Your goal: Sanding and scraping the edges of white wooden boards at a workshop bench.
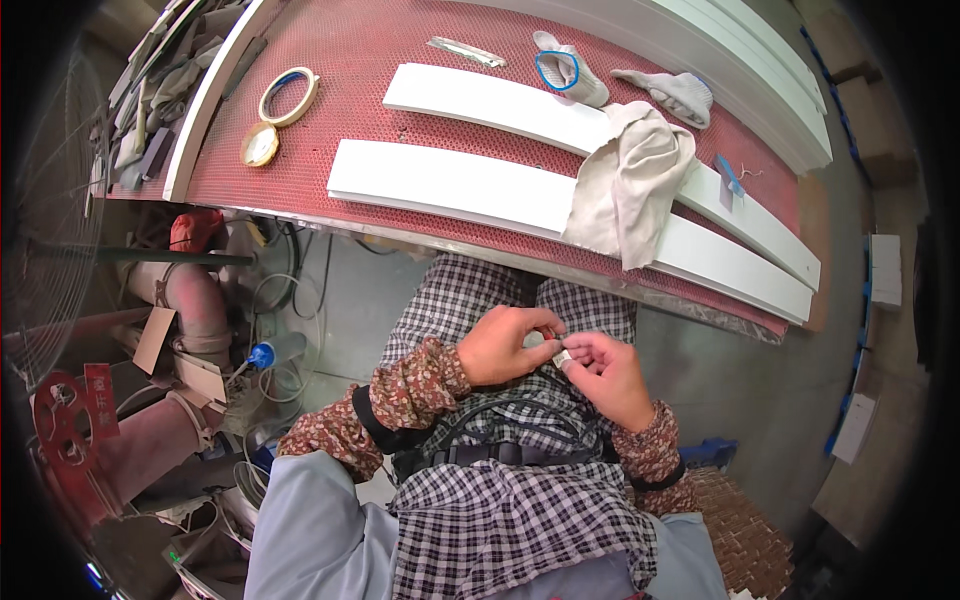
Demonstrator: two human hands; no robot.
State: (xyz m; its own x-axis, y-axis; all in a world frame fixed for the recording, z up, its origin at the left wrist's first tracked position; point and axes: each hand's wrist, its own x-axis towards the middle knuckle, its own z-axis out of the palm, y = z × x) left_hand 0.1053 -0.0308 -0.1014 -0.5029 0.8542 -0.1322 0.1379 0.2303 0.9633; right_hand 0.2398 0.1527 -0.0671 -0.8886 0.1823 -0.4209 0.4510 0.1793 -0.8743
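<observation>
Over my lap, my left hand (505,345) and my right hand (610,378) meet with their fingertips pinched together. Between them shows a small whitish piece (564,357), too small to name; the thumb and fingers of my right hand press on it. My left thumb and forefinger close right beside it, and what they grip is hidden. Beyond my hands, two long white boards (450,185) lie side by side on the red mesh-covered table (340,115). A crumpled beige cloth (630,180) drapes across both boards.
Two pale gloves (570,72) lie behind the boards, and two tape rolls (290,97) sit at the table's left. A stack of long white panels (740,60) lines the far side. Red pipes (150,450) and loose cables stand left of my legs. A blue strip (730,177) rests on a board.
</observation>
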